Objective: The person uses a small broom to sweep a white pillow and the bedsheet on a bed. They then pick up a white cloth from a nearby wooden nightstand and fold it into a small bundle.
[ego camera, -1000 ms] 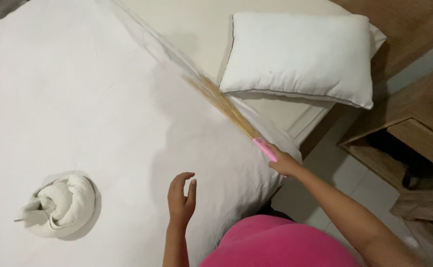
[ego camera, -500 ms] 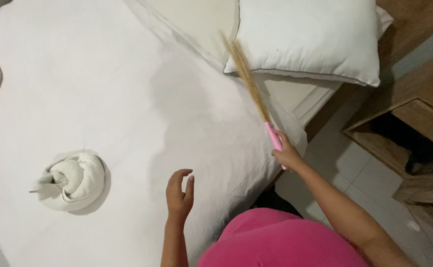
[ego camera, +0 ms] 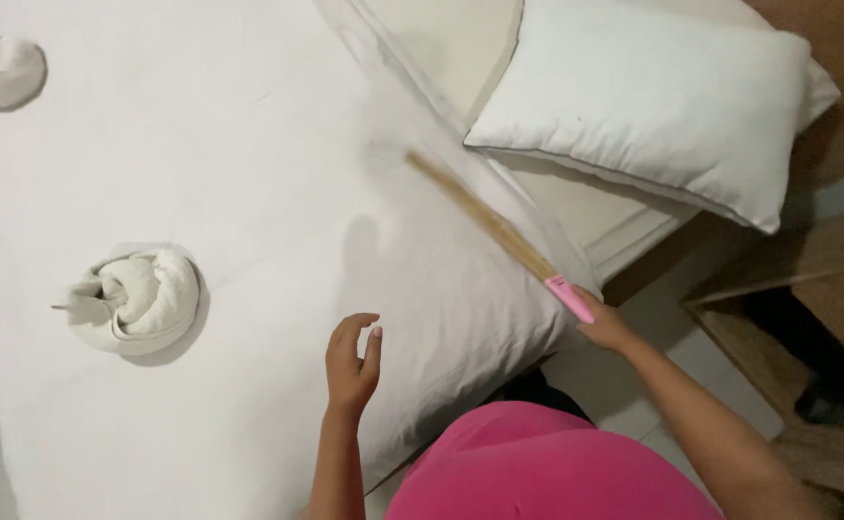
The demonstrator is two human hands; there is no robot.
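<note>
**Broom over the bed**

Head view: we are looking down at a bed covered by a white sheet. Our right hand is clenching the pink handle of a straw broom, just past the bed's right corner. The broom is slanting up and left from the hand, its blurred bristles lying over the sheet near the pillow. Our left hand is hovering above the sheet with fingers loosely curled, gripping nothing; we cannot tell whether it is touching the fabric. A rolled towel is sitting on the sheet well to the left of that hand, and a second towel is lying near the top left corner. A wooden nightstand is standing right of the bed, beyond our right arm.
</note>
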